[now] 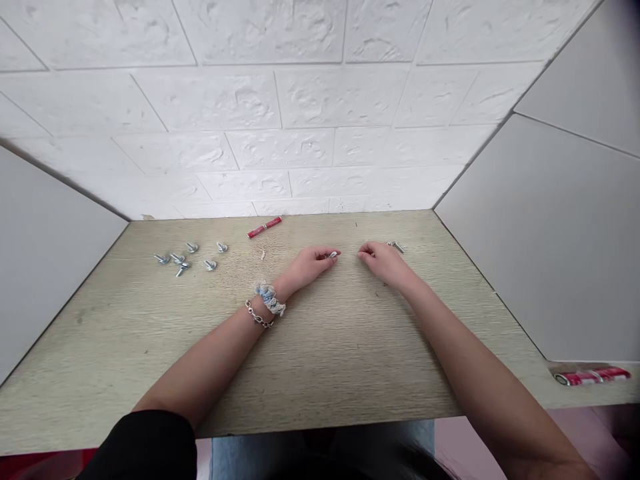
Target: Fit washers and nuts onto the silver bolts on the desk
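Note:
My left hand (311,265) is closed in a pinch on a small silver bolt (333,254), which shows between the thumb and fingertips just above the table. A short gap to the right, my right hand (384,260) has its thumb and fingers pressed together; whatever they hold, if anything, is too small to make out. Right behind that hand lie a few silver bolts (398,247), partly covered by it. Over on the left, several bolts with washers (177,258) are scattered on the wooden tabletop (320,353).
A red tube-shaped item (265,227) lies near the white brick-patterned wall (310,147). Another red item (593,377) rests at the right front edge. A small pale scrap (263,255) sits left of my left hand. Grey panels (560,247) bound both sides.

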A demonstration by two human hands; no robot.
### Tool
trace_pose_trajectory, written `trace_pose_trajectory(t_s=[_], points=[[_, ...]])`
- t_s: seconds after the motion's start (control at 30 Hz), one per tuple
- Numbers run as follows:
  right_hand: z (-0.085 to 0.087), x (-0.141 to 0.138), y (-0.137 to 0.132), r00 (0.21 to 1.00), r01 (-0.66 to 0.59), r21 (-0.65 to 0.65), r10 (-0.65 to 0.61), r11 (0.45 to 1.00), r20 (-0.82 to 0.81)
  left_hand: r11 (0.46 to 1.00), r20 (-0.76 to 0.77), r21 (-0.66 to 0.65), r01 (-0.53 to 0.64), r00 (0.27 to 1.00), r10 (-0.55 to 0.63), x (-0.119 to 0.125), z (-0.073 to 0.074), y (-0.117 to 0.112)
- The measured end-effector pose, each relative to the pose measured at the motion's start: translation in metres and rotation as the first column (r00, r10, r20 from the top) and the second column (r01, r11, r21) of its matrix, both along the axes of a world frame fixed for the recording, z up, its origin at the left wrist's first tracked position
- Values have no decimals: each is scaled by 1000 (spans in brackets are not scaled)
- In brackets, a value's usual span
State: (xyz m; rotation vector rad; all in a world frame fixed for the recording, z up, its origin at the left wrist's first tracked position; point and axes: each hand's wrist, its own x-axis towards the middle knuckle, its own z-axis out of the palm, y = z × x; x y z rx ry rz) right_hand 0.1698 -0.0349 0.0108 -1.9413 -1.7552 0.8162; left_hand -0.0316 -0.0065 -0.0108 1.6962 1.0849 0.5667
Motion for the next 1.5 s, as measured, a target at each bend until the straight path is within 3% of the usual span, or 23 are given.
trace_pose_trajectory(t_s=[0.1,0.2,0.37,0.6,0.87,1.0,1.3,1.5], points=[[-6,-8,0,985,22,65,-10,998,-174,1000,-28,19,14,1000,-14,0,-1,1],[-16,-17,-2,957,-17,246,88,969,-278,998,-55,51,38,998,-35,0,0,1],[-31,-26,-4,947,-175,529,290,830,-142,989,-31,110,98,995,-95,0,1,0],[-41,-26,-4,941,-244,680,337,692,-5,984,-47,150,91,995,-85,1,-2,1],[-44,-27,-5,935,-286,735,346,614,75,972,-90,219,88,994,-70,2,-1,0],[-44,-27,-4,934,-303,707,346,639,88,969,-125,228,91,990,-63,2,-2,0],[-37,-26,-5,971,-204,540,239,817,7,960,-186,253,122,980,-75,3,-2,-1],[-38,-27,-5,977,-168,534,214,829,-25,955,-175,268,125,981,-79,4,-2,-1]])
